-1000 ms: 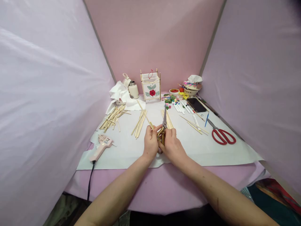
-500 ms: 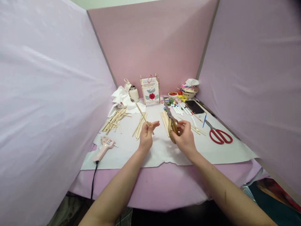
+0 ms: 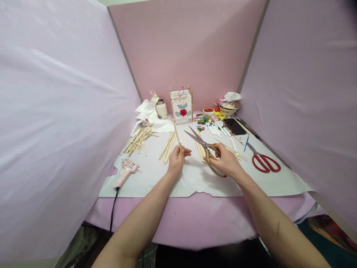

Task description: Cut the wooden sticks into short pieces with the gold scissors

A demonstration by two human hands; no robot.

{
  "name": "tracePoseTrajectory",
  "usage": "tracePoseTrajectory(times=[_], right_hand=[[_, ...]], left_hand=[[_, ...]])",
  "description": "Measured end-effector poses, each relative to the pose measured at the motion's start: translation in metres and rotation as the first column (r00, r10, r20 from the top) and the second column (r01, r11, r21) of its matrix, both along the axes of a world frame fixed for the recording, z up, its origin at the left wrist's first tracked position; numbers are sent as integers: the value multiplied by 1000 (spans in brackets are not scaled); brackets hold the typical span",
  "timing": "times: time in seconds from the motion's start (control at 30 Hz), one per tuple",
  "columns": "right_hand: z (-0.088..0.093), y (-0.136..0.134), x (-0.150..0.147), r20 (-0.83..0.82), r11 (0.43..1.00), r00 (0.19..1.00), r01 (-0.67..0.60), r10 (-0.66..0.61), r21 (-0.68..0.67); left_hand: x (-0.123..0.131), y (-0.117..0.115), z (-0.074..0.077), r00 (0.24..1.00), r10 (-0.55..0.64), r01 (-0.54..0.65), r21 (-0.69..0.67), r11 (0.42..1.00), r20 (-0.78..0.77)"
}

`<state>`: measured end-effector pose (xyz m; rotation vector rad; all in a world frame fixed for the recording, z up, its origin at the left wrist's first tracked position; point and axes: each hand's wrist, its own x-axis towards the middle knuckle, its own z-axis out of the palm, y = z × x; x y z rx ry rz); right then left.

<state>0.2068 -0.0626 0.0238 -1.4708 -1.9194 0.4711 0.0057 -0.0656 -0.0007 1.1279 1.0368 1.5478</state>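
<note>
Left hand: (image 3: 176,160) fingers curled, pinching a thin bamboo stick (image 3: 178,140) upright, just left of centre.

Right hand: (image 3: 226,160) closed around the gold-handled scissors (image 3: 205,145), right of centre, blades parted and pointing to the upper left.

Under the scissors: a row of bamboo sticks (image 3: 199,147), lying on a white paper sheet (image 3: 195,182).

Left of the hands: loose stick piles (image 3: 138,140) and a pink glue gun (image 3: 124,173).

Right of the hands: red-handled scissors (image 3: 264,163).

Upper middle: a paper lantern with a red flower (image 3: 181,110) on a bamboo frame, beside markers (image 3: 216,130) and a phone (image 3: 234,126).
</note>
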Motion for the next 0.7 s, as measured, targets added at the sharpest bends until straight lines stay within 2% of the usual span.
tracePoseTrajectory(times=[0.17,0.3,0.43,0.7], right_hand=[[17,0,9,197,996,976,-88,90,-16],[29,5,17,315,993,942,-117,119,-26],[35,7,23,368,993,922,-119,120,-25],[44,1,8,434,983,886,-185,163,8]], left_hand=[[-2,3,-3,995,5,-3,16,1000,-102],[-5,7,-9,997,-15,16,24,1000,-76],[-6,8,-9,999,-20,20,-2,1000,-33],[-4,4,-5,983,-19,23,19,1000,-185]])
